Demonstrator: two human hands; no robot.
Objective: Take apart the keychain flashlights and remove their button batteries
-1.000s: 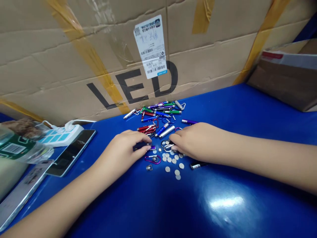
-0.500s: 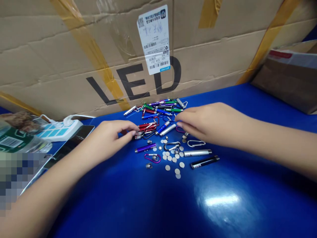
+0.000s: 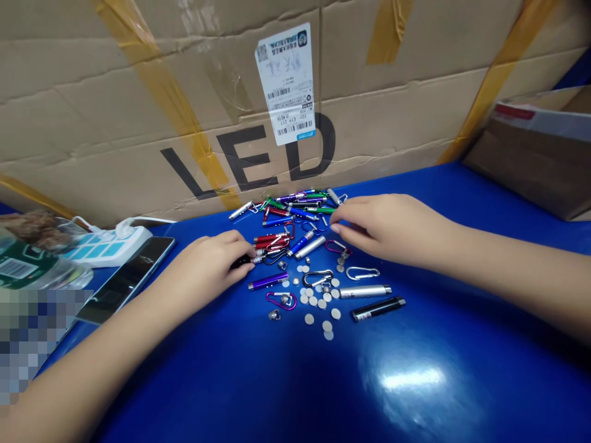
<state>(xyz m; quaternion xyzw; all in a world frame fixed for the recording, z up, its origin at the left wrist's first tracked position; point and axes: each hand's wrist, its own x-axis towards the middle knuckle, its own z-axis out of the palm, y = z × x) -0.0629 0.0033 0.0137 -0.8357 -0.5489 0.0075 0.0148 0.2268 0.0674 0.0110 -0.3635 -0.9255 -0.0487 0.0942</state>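
Observation:
My left hand (image 3: 221, 258) is closed round a black penlight (image 3: 242, 261) at the left of the pile, beside red penlights (image 3: 271, 237). My right hand (image 3: 369, 220) is at the pile's right edge, thumb and forefinger close together near a green penlight (image 3: 325, 210); what is between them, if anything, is too small to make out. Below lie a purple penlight (image 3: 268, 281), a silver tube (image 3: 365, 291), a black tube (image 3: 377, 309), several button cells (image 3: 322, 303), a black carabiner (image 3: 317, 278) and a silver carabiner (image 3: 362, 272).
A large cardboard box (image 3: 138, 111) stands behind the blue table (image 3: 295, 394). At left are a power strip (image 3: 111, 245), a phone (image 3: 127, 280) and a plastic bottle (image 3: 28, 264). A brown paper bag (image 3: 530, 160) stands at the right.
My left hand has closed on the black penlight and moved slightly left. My right hand has shifted a little, uncovering the purple-red carabiner near it. The view has tilted slightly.

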